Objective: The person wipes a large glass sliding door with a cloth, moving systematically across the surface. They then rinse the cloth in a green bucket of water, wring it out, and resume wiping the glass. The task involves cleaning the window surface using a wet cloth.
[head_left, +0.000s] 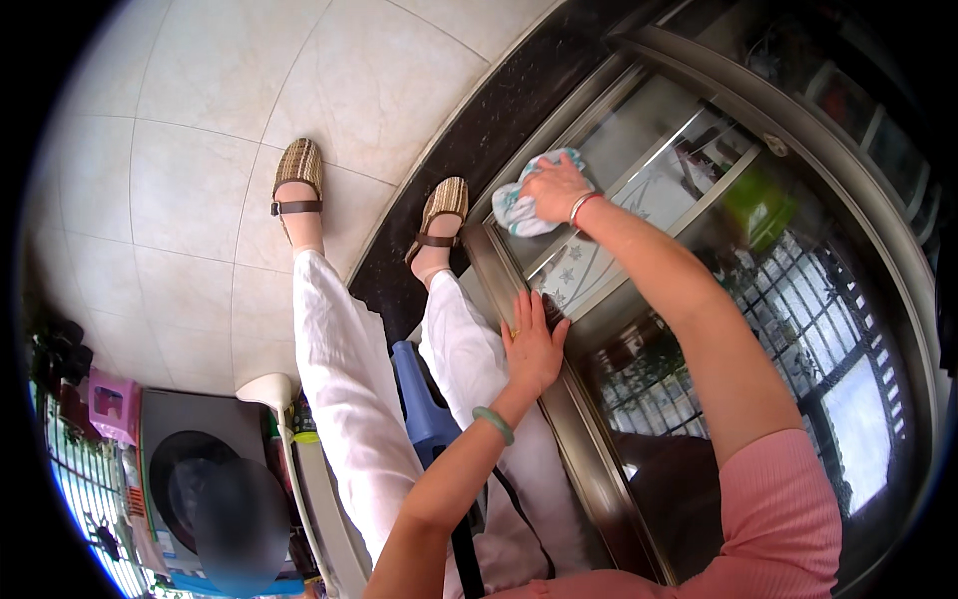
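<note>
My right hand (555,187) presses a crumpled white and light-blue cloth (521,205) against the lower frosted, patterned glass panel (639,200) of a metal-framed sliding door. My left hand (531,347) lies flat, fingers spread, on the door's vertical metal frame (589,469). It holds nothing. A green bangle sits on my left wrist and a thin red-and-white bracelet on my right wrist. My legs in white trousers and my feet in woven sandals (299,185) hang above the tiled floor.
A blue plastic stool (424,399) is under me. A black stone threshold (479,140) runs along the door bottom, beside beige floor tiles (200,120). At lower left stand a washing machine (200,469), a pink container (112,402) and a white funnel-shaped object (267,389).
</note>
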The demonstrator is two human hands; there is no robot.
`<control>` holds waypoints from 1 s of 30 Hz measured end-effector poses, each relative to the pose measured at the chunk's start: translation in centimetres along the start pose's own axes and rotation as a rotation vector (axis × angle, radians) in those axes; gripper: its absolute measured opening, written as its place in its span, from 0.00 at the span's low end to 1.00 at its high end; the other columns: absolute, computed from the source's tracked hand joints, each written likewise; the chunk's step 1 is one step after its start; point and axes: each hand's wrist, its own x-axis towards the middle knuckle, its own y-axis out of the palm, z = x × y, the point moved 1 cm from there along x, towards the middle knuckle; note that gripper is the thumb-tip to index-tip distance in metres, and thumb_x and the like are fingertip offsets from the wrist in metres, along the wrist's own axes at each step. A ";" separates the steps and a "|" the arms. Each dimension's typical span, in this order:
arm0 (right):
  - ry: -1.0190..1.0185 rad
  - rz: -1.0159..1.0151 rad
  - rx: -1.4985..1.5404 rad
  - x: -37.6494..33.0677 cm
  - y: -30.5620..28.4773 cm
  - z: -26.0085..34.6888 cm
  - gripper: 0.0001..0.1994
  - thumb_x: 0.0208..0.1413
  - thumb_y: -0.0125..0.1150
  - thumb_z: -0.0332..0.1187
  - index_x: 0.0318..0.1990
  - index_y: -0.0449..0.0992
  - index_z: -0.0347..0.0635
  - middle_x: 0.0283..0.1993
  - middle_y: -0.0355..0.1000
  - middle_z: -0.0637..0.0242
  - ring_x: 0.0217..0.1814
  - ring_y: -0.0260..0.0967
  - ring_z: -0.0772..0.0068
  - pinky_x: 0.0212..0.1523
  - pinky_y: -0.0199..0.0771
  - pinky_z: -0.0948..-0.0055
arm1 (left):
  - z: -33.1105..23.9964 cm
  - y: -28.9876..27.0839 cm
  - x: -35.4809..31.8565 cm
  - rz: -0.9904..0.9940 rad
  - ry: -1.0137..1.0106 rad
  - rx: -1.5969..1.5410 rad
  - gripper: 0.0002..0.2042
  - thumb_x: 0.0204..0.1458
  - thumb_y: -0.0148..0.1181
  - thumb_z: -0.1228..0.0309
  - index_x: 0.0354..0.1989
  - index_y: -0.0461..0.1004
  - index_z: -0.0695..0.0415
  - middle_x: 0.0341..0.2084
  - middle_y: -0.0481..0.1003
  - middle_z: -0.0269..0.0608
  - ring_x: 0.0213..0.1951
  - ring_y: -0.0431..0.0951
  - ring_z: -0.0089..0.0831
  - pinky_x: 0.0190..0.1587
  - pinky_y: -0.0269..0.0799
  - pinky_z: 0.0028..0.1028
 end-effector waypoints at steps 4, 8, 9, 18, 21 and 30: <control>0.071 -0.034 -0.004 -0.9 -3.3 -4.0 0.18 0.53 0.56 0.33 0.49 0.84 0.64 0.56 0.77 0.70 0.71 0.60 0.63 0.72 0.47 0.45 | 0.6 0.1 -0.3 0.022 0.002 -0.035 0.38 0.65 0.45 0.46 0.76 0.44 0.56 0.76 0.43 0.49 0.77 0.41 0.41 0.74 0.35 0.51; 0.224 -0.194 -0.083 -2.0 -5.7 -9.7 0.19 0.53 0.57 0.33 0.51 0.83 0.63 0.57 0.76 0.71 0.69 0.61 0.64 0.71 0.48 0.44 | -0.2 0.2 0.9 -0.020 0.026 -0.076 0.37 0.66 0.46 0.47 0.76 0.45 0.55 0.75 0.44 0.54 0.76 0.43 0.44 0.73 0.38 0.51; 0.264 -0.264 -0.113 -2.1 -6.2 -10.8 0.19 0.53 0.57 0.33 0.51 0.83 0.63 0.58 0.76 0.71 0.68 0.61 0.65 0.70 0.48 0.44 | -0.4 0.3 1.5 -0.035 0.030 -0.097 0.37 0.66 0.46 0.47 0.76 0.45 0.55 0.75 0.44 0.55 0.76 0.43 0.45 0.73 0.39 0.52; 0.289 -0.275 -0.194 -1.7 -2.6 -4.1 0.17 0.51 0.61 0.49 0.49 0.84 0.64 0.60 0.73 0.73 0.67 0.59 0.55 0.62 0.52 0.37 | -3.3 -2.5 6.4 -0.176 0.070 -0.515 0.30 0.70 0.41 0.54 0.77 0.45 0.48 0.74 0.45 0.59 0.72 0.52 0.56 0.71 0.51 0.42; 0.118 -0.153 -0.127 -1.1 1.7 1.9 0.15 0.54 0.59 0.48 0.47 0.84 0.62 0.58 0.74 0.72 0.67 0.60 0.57 0.62 0.51 0.36 | -2.7 -3.5 6.8 -0.253 0.110 -0.501 0.29 0.70 0.42 0.57 0.76 0.47 0.53 0.75 0.42 0.61 0.76 0.43 0.51 0.73 0.45 0.38; -0.024 -0.241 -0.031 -3.5 2.0 1.6 0.14 0.54 0.58 0.39 0.47 0.83 0.61 0.54 0.76 0.73 0.62 0.65 0.59 0.62 0.54 0.40 | -1.4 -3.3 6.6 -0.200 0.141 -0.398 0.31 0.70 0.41 0.52 0.75 0.49 0.55 0.74 0.44 0.64 0.76 0.42 0.52 0.74 0.43 0.39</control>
